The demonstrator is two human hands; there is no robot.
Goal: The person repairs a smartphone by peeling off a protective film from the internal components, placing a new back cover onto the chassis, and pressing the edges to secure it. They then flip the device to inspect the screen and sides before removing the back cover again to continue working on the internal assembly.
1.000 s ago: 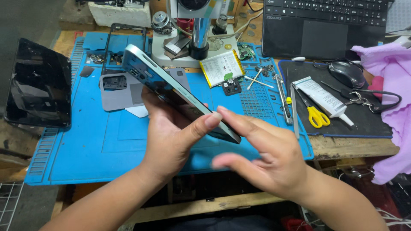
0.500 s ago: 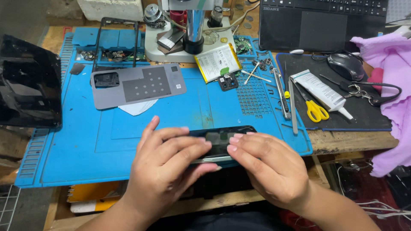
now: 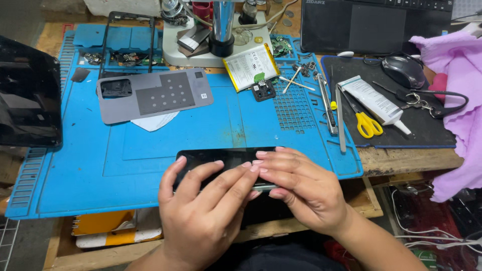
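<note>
At the near edge of the blue work mat (image 3: 75, 170) we see both hands laid over a dark phone (image 3: 221, 159) that lies flat, screen side up. Our left hand (image 3: 203, 211) is spread half open, its fingers resting across the glass and its thumb curled at the phone's left end. Our right hand (image 3: 301, 188) covers the phone's right end, fingers bent and pressed close together, fingertips touching those of the left; whether it grips the edge we cannot tell.

Farther up the mat lies a grey back cover (image 3: 153, 95) with a darker square patch and a camera cutout, a white sheet (image 3: 153, 122) tucked under it. Beyond it to the right sits a flat white battery (image 3: 251, 65) with a yellow border and a printed label. On the black pad (image 3: 432, 130) to the right lie a white glue tube (image 3: 374, 100) with dark print and yellow-handled scissors (image 3: 366, 124).
</note>
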